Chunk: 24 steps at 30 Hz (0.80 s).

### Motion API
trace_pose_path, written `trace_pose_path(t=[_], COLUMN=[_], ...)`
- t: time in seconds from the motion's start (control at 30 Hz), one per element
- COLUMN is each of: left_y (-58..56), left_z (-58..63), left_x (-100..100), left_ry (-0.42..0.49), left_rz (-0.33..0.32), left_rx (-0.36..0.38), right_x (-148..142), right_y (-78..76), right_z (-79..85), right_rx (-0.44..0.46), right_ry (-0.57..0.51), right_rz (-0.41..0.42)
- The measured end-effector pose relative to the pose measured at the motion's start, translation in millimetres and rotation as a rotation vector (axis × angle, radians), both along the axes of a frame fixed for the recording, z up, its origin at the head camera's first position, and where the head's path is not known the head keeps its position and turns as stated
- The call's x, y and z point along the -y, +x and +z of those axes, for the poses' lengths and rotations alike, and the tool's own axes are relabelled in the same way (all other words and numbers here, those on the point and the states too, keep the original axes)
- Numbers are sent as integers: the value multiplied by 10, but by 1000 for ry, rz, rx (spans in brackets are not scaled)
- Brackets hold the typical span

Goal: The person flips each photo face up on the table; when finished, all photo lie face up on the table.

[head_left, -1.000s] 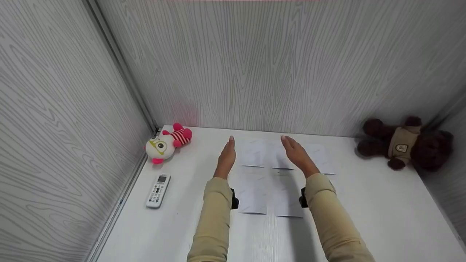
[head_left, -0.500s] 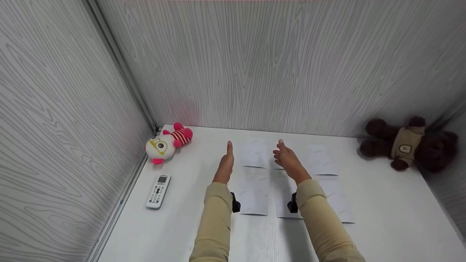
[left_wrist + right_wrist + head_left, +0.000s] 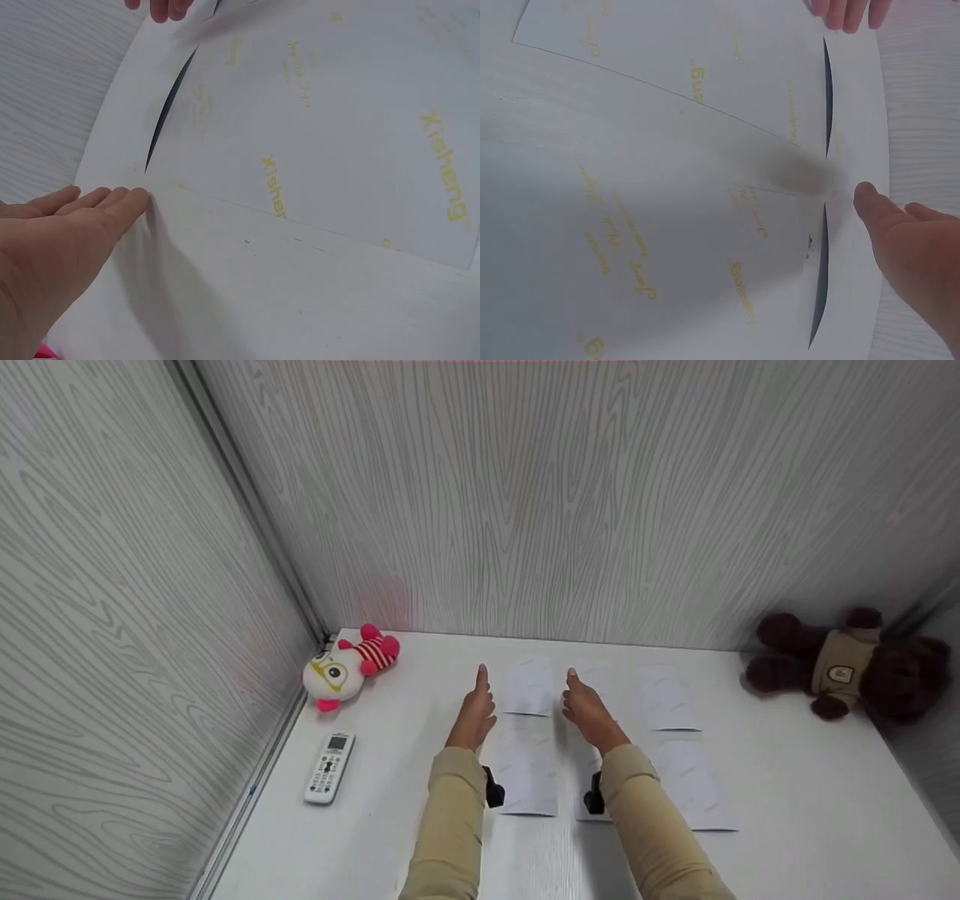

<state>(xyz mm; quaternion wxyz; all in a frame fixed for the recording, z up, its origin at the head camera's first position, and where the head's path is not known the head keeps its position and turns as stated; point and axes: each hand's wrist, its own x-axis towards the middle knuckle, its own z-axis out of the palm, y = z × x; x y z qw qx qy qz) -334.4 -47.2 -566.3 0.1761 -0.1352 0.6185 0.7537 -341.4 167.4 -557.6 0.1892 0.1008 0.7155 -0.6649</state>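
Both bare hands hover above a white table, thumbs up and palms turned toward each other, holding nothing. My left hand is just left of the back left white paper sheet; in the left wrist view the left hand has fairly straight fingers. My right hand, fingers loosely bent, covers part of the back middle sheet. In the right wrist view the right hand is near a sheet's lifted edge. Several sheets lie in two rows; close up, a sheet carries yellow lettering. The front middle one is partly hidden.
A white remote control lies at the left, with a pink and white plush toy behind it. A brown teddy bear lies at the back right. Grained grey panels stand at the back and sides.
The right hand has moved left, closer to the left hand, uncovering the right-hand sheets. Its fingers have gone from straight to loosely bent. The head view has shifted slightly.
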Motion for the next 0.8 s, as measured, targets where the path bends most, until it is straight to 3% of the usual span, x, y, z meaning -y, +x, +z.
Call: trace_pose_path(t=[0.17,0.6,0.8], left_y=[0,-1,-35], left_z=[18,-9,-1], left_x=[4,-3,-33], left_ry=[31,72,106], left_rz=[-14,7,-16], left_rx=[-9,60,73], right_x=[7,-33,-38], right_y=[-10,-7,-12], right_z=[-2,-63,-50], right_rx=[-2,60,70], right_ry=[1,-21,-37], right_rz=[-2,-12,-17])
